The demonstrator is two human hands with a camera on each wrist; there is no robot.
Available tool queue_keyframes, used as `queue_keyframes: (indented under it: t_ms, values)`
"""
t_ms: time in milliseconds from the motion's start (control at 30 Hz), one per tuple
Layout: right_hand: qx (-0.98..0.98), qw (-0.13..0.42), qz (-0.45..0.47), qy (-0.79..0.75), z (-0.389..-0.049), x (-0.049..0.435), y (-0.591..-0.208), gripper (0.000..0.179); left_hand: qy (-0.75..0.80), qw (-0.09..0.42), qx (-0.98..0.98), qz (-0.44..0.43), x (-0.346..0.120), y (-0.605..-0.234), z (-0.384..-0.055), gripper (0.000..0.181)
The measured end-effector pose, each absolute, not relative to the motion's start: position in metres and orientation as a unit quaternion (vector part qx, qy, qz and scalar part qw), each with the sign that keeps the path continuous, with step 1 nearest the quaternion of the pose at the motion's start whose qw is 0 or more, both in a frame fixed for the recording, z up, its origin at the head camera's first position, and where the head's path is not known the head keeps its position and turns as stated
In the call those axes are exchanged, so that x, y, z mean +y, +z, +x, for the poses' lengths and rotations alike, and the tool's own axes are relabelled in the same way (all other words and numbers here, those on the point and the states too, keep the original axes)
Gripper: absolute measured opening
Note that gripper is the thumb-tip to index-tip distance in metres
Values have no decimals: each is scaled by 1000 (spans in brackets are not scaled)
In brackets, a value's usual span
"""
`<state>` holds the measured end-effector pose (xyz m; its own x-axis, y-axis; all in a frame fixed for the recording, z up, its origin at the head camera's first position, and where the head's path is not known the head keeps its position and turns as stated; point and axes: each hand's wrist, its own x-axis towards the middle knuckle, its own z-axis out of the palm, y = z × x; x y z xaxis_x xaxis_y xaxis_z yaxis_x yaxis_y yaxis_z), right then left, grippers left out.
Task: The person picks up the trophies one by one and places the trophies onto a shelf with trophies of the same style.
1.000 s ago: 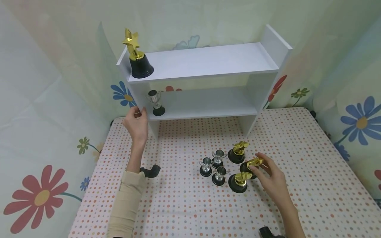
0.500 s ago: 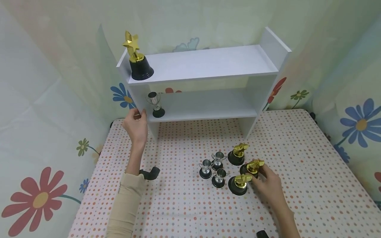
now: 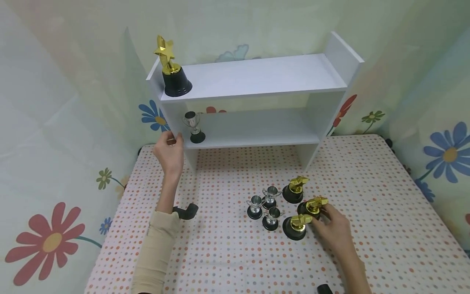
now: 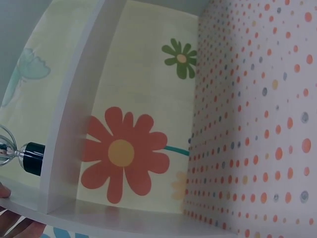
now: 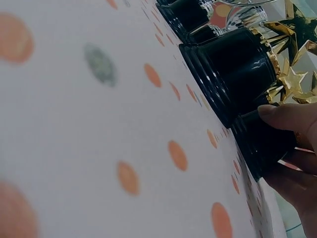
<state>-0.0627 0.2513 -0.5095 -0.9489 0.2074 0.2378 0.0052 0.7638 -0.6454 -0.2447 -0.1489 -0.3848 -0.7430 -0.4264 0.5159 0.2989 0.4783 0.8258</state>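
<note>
My right hand [image 3: 335, 228] grips a gold star trophy [image 3: 312, 206], thumb and fingers around its black base [image 5: 262, 141], which stands on the table. Two more star trophies [image 3: 292, 192] [image 3: 294, 228] stand close by. Just left of them are three small silver cup trophies [image 3: 254, 208]. My left hand [image 3: 169, 153] pinches the left side panel of the white shelf [image 3: 253, 77]; in the left wrist view its thumb [image 4: 4, 191] is on the inner face and the other fingers lie outside. Another silver cup [image 3: 194, 127] stands on the middle board near that hand.
A gold star trophy [image 3: 172, 73] with a black base stands at the left end of the shelf's top board. The dotted tablecloth [image 3: 220, 261] spreads under everything, with a flowered cloth [image 3: 55, 163] hanging behind and at the sides.
My right hand has moved slightly down and closed around the middle star trophy's base. The left hand keeps its hold on the shelf panel, and the trophies stand where they were.
</note>
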Motion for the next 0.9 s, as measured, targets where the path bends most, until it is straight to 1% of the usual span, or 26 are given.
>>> queue_keyframes:
  t_ms: [400, 667, 767, 833, 867, 900]
  values:
    - [-915, 249, 16, 317, -61, 262, -499, 51, -515, 360, -777, 40, -149, -386, -247, 19]
    - [-911, 307, 63, 269, -60, 267, -470, 54, -516, 367, -773, 32, -150, -384, -247, 19]
    - [-907, 318, 81, 264, -60, 269, -458, 55, -521, 363, -772, 33, -150, -383, -246, 21]
    - [-902, 324, 99, 267, -61, 270, -451, 46, -524, 359, -771, 35, -150, -384, -246, 22]
    - [-900, 326, 107, 268, -61, 270, -446, 46, -526, 358, -770, 36, -150, -384, -245, 22]
    - [-898, 328, 117, 268, -62, 269, -442, 51, -525, 359, -771, 36, -150, -384, -245, 22]
